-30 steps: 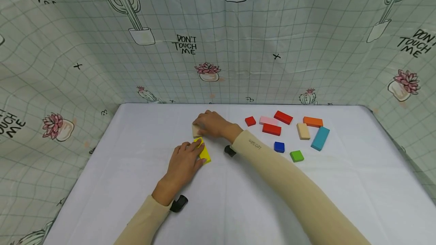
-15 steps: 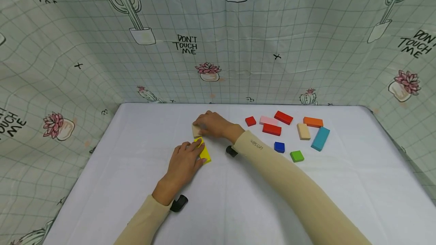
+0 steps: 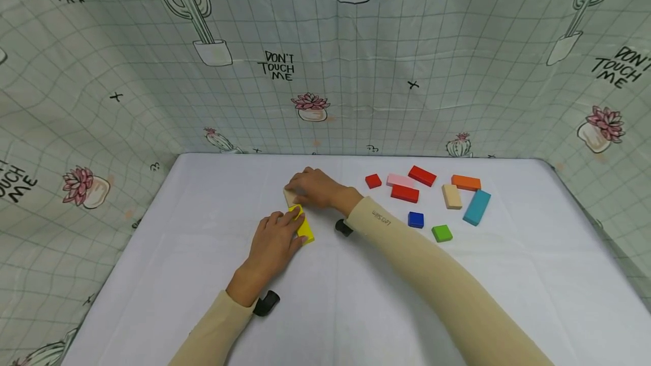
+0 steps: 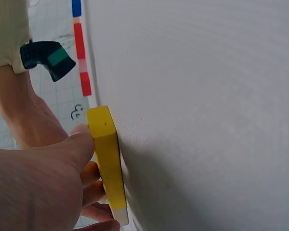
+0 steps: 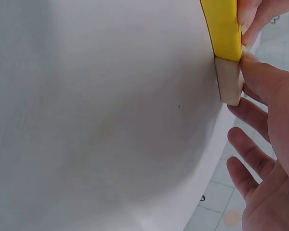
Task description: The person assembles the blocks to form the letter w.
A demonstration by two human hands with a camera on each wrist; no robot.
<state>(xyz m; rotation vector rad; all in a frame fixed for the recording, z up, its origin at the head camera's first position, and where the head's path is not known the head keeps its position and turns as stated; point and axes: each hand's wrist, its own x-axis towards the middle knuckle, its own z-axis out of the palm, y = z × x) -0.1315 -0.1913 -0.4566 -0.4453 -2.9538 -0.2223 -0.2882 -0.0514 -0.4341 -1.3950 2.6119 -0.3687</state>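
White cloth-covered table (image 3: 356, 309), printed cactus curtain (image 3: 325, 72) behind. Centre of frame: yellow block (image 3: 305, 229), flat, smooth painted wood, touching end-to-end a pale beige block (image 3: 290, 196) just above it. Left hand (image 3: 277, 239) lies on the yellow block, fingers fairly straight, pressing it down. Right hand (image 3: 315, 186) pinches the beige block, thumb on its edge. Risk, judged: the slick faces could slide on the cloth and the joint skew if either hand pushes unevenly. Right of centre, well apart: loose rectangular blocks, among them red (image 3: 404, 193), teal (image 3: 477, 207), green (image 3: 442, 233), blue (image 3: 415, 219).
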